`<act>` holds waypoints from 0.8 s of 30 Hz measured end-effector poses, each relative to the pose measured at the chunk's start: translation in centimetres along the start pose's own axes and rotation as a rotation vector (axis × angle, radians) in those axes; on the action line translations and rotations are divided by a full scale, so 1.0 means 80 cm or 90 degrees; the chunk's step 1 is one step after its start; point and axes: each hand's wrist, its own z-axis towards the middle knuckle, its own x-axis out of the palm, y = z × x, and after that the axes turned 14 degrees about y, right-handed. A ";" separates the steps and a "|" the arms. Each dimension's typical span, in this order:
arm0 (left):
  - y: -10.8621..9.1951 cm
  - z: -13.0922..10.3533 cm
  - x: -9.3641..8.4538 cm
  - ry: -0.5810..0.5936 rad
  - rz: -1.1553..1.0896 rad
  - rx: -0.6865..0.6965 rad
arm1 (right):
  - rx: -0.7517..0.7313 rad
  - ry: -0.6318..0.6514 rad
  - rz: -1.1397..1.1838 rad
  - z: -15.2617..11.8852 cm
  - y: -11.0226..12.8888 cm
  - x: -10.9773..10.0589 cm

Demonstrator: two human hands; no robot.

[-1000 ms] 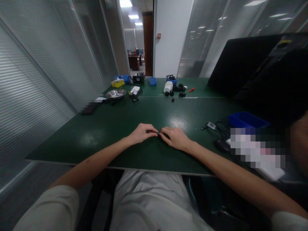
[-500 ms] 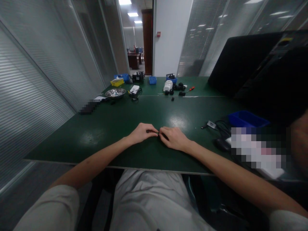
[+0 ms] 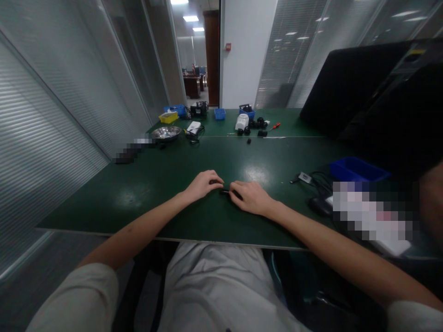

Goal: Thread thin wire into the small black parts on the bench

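Note:
My right hand (image 3: 252,197) rests on the green table (image 3: 194,221), its thumb and fingers closed on a small dark stick-like piece (image 3: 224,191). One end of this piece sticks out to the left, with a light glint on it; its exact kind is too small to tell. My left hand (image 3: 205,184) is just to the left, slightly above the piece's tip. Its thumb and fingertips are pinched together, with a dark patch showing between them. Whether that is a small part or shadow is unclear.
A blue tray (image 3: 360,169), a cable with a tag (image 3: 304,177) and a black mouse (image 3: 320,206) lie at right, near a large dark monitor (image 3: 360,83). Farther back are a metal bowl (image 3: 166,133), a white device (image 3: 242,122) and a red screwdriver (image 3: 276,125). Another person's edge shows far right.
My left hand has drawn away to the left and slightly up, leaving a gap between the hands. The dark piece's end now shows beside my right hand, which has barely moved.

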 end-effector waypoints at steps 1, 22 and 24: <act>-0.001 -0.001 -0.001 0.003 0.005 0.002 | 0.000 -0.001 0.003 0.000 0.000 0.000; -0.028 -0.011 0.011 -0.028 0.106 0.013 | 0.003 -0.152 0.187 -0.002 -0.023 0.003; -0.027 -0.012 0.012 -0.019 0.103 0.008 | 0.003 -0.151 0.187 -0.002 -0.024 0.003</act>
